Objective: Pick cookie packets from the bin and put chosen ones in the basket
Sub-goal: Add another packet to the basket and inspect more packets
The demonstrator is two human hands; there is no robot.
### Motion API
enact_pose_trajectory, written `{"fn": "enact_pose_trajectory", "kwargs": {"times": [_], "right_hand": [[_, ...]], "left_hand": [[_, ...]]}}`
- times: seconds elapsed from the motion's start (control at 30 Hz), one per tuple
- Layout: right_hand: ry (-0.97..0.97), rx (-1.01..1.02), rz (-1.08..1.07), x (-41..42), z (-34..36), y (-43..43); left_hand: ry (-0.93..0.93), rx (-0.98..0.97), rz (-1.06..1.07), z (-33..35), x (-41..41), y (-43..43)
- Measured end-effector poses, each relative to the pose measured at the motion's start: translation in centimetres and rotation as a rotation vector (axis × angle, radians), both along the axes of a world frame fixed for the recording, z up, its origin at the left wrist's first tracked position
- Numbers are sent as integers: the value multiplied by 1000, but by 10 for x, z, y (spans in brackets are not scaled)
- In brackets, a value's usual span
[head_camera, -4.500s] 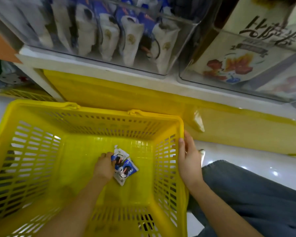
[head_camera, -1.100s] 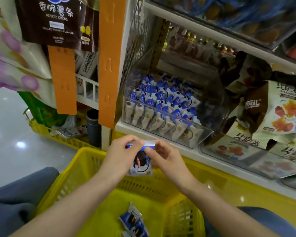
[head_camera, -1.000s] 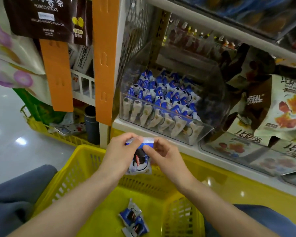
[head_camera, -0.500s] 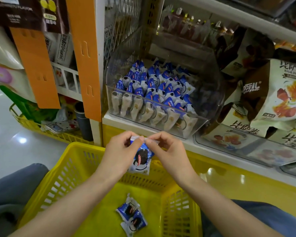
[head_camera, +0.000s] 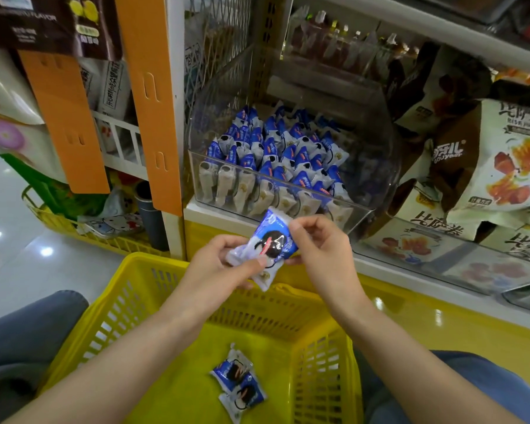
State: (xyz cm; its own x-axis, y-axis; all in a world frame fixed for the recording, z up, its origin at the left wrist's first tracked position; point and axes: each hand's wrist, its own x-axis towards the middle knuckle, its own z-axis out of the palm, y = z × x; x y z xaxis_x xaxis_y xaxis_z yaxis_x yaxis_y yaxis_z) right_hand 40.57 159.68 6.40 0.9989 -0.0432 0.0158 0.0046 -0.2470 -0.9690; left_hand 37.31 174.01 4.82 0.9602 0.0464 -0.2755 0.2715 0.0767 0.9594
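A blue and white cookie packet (head_camera: 268, 244) is held above the far rim of the yellow basket (head_camera: 153, 289), tilted with its face toward me. My left hand (head_camera: 224, 264) grips its lower left part with the thumb across the front. My right hand (head_camera: 317, 243) pinches its right edge. Two more cookie packets (head_camera: 239, 384) lie on the basket floor. The clear bin (head_camera: 361, 215) on the shelf just behind my hands holds several upright packets of the same kind.
Large snack bags (head_camera: 499, 166) fill the shelf to the right of the bin. An orange strip (head_camera: 152, 99) and white shelf post stand left of it. Another yellow basket (head_camera: 74, 231) with goods sits on the floor at left. My knees flank the basket.
Both hands have turned the packet from hanging upright to a tilted position facing me. The left hand shifted from the top edge down to the lower part.
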Motion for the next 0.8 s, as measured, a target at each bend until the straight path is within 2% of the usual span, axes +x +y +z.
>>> {"fn": "enact_pose_trajectory", "kwargs": {"times": [0.1,0.27,0.37,0.43,0.5,0.6,0.73,0.8], "right_hand": [[148,134,14,1,4,-2],[313,-114,281,-7,-2,-2],[209,-387,430,-12,-6,-1],[73,-449,467,-15,-5,0],[-33,-398,446,-16,-2,2],[-82,-329,373,-17,1,4],[33,-90,269,-13,2,3],[67,-12,270,-11,1,4]], "left_hand": [[-56,-57,82,2,0,7],[-168,41,218,-2,5,17],[-265,174,192,-3,5,17],[-338,294,134,-2,4,15],[-384,356,74,-2,2,12],[-393,377,25,-2,0,7],[-260,111,40,-3,0,3],[-231,85,36,-4,0,4]]}}
